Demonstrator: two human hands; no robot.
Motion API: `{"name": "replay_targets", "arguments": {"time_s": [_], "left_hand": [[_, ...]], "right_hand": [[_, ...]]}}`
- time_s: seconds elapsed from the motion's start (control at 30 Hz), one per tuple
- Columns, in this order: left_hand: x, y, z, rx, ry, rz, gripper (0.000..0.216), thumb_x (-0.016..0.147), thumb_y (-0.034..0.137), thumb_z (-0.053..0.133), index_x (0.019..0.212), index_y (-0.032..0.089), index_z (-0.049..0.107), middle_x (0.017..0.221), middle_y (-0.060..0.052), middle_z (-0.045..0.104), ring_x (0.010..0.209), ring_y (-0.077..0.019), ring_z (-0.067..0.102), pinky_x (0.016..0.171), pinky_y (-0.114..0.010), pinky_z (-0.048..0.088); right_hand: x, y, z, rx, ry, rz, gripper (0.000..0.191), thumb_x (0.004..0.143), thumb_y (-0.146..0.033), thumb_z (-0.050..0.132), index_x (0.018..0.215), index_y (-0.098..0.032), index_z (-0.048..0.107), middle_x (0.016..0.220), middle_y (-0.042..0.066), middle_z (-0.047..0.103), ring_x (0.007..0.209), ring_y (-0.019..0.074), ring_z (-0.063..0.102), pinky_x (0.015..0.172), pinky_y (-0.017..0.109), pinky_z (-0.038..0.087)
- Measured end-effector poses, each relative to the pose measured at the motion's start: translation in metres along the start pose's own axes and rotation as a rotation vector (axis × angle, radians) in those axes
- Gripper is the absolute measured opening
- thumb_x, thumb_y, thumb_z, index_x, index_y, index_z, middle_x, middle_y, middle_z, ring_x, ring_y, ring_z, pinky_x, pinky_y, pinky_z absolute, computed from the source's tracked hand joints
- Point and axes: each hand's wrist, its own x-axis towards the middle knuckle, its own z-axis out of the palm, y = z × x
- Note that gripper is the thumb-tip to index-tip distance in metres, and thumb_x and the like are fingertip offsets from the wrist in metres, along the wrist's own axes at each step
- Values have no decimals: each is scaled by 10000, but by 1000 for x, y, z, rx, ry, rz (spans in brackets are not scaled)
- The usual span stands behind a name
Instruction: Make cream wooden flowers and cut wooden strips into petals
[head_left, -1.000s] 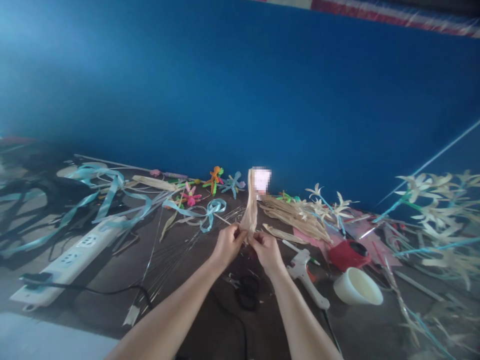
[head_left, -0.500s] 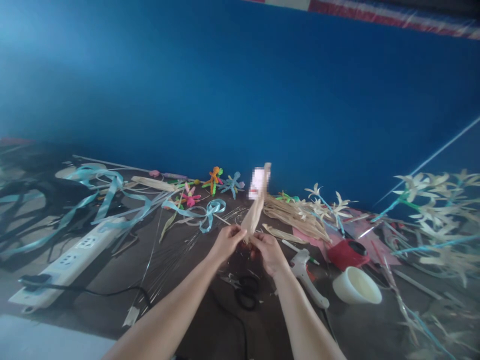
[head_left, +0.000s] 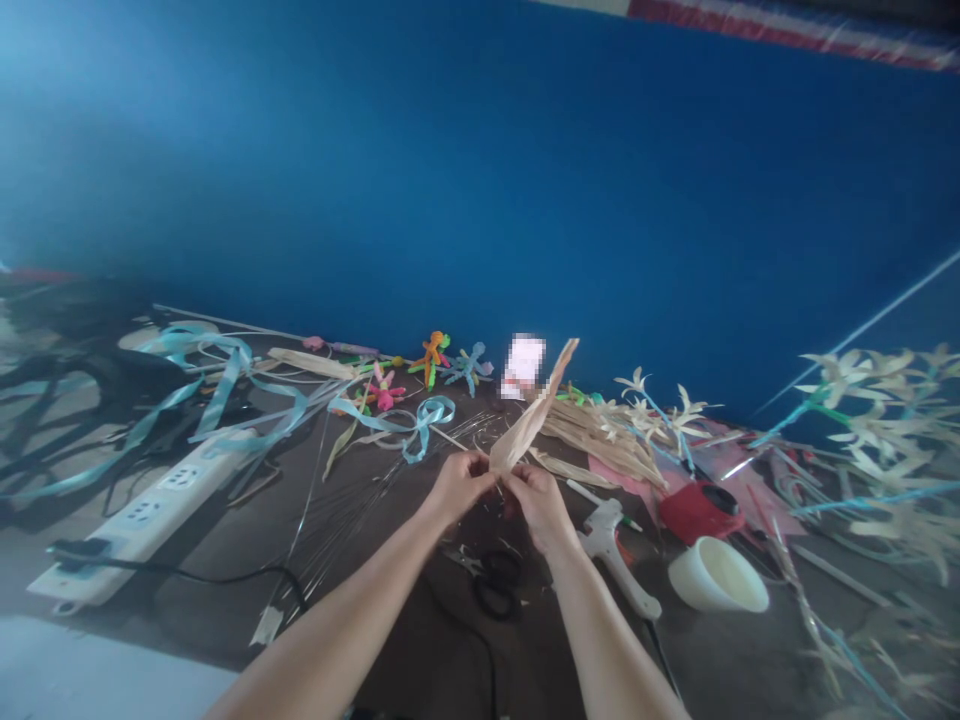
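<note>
A pale dried corn husk (head_left: 531,422) stands up between my two hands, its long end leaning to the right. My left hand (head_left: 459,490) pinches its lower left edge. On the other side, my right hand (head_left: 536,500) has thumb and fingers closed on the base of the same husk. The fingertips partly hide where it is gripped. Just below the hands lie black-handled scissors (head_left: 497,585) on the dark table. A white glue gun (head_left: 619,560) rests right of my right wrist. Behind it is a pile of dried husks (head_left: 600,440).
A white power strip (head_left: 150,520) with a plugged-in cord lies left. Blue ribbon (head_left: 431,415), thin wires and fuzzy figures (head_left: 433,358) are spread behind. To the right are a red object (head_left: 699,512), a white cup (head_left: 718,575) and pale husk flowers (head_left: 855,420).
The husk's upper end has tilted to the right, from nearly upright to a clear slant. Both hands keep their pinch at its base. The view has shifted slightly.
</note>
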Motion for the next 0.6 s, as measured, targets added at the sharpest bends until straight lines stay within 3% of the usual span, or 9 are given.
{"name": "replay_targets", "arguments": {"time_s": [0.27, 0.43, 0.6], "left_hand": [[3, -6, 1, -176, -35, -144, 99, 604, 218, 589, 620, 122, 573, 487, 20, 539, 429, -86, 477, 448, -203, 374], [2, -8, 2, -111, -15, -83, 165, 637, 287, 579, 622, 124, 558, 504, 17, 530, 452, -96, 483, 448, -206, 373], [3, -7, 2, -71, -11, -79, 176, 627, 286, 587, 558, 131, 539, 456, 26, 510, 431, -98, 469, 441, -207, 355]], "right_hand": [[-3, -8, 0, -142, -52, -36, 231, 703, -356, 518, 597, -151, 528, 483, -20, 519, 360, 91, 448, 353, 196, 343], [-3, -11, -1, -312, -26, -52, 245, 735, -360, 457, 611, -157, 518, 420, -25, 508, 343, 103, 456, 358, 195, 328], [-5, -15, 0, -566, 62, -215, 213, 728, -314, 462, 585, -163, 512, 441, -17, 520, 418, 115, 485, 438, 200, 354]]}}
